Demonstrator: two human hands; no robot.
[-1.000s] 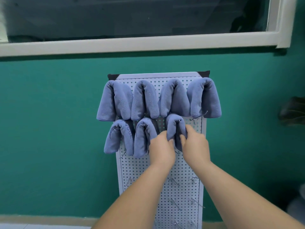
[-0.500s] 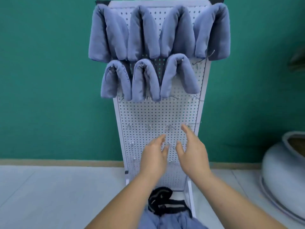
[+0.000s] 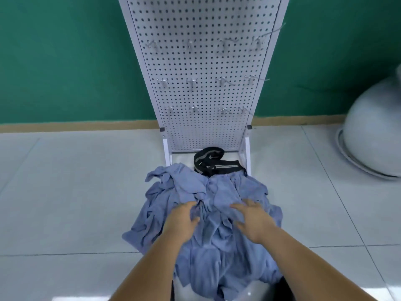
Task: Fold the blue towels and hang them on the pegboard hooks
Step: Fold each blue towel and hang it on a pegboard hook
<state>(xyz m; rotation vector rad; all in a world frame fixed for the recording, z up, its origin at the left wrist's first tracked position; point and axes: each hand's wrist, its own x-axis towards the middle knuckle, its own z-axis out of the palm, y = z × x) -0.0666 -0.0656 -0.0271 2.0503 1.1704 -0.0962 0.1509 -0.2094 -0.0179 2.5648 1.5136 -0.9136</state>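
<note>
Left hand (image 3: 184,222) and right hand (image 3: 253,220) drop from pegboard (image 3: 206,22) to towel pile (image 3: 195,187) — fingers spread, holding nothing; lower hooks (image 3: 191,81) wait bare.

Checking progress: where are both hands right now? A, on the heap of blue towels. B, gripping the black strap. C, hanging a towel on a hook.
A: the left hand and right hand rest open on the heap of blue towels, below the pegboard.

Crumpled heap of blue towels (image 3: 217,205) on floor, white pegboard (image 3: 204,83) upright behind, hooks (image 3: 192,82) seemingly bare
</note>
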